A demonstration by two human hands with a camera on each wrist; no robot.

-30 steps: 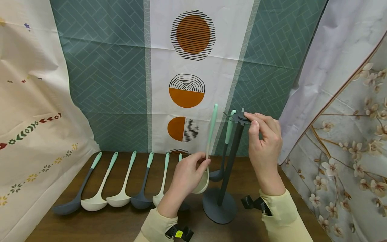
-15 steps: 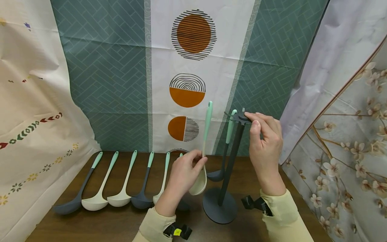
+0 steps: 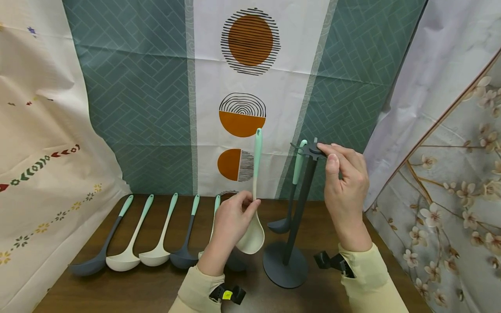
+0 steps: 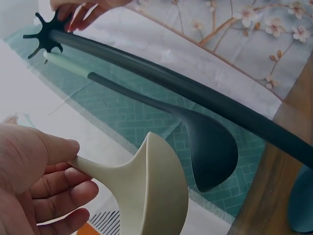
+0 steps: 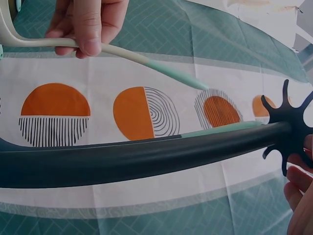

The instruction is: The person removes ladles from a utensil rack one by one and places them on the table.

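My left hand (image 3: 232,219) pinches the neck of a cream ladle (image 3: 252,237) with a mint handle, held upright above the table. Its bowl hangs left of the dark utensil stand (image 3: 299,208); the left wrist view shows that bowl (image 4: 151,191) close up. A dark ladle with a mint handle (image 3: 298,167) hangs from one hook of the stand. At the top, my right hand (image 3: 347,184) grips the edge of the hook ring (image 3: 313,151) with its fingertips. In the right wrist view the hooked top (image 5: 288,125) partly hides the right fingers.
To the left, several ladles lie in a row on the brown table (image 3: 129,293), among them a dark ladle (image 3: 89,266) and a cream ladle (image 3: 123,262). My left forearm partly covers the row's right end. Patterned cloth (image 3: 137,108) hangs behind.
My left hand has carried the cream ladle left, away from the stand, and the bowl has turned more toward the head camera. The right hand stays at the stand's top.
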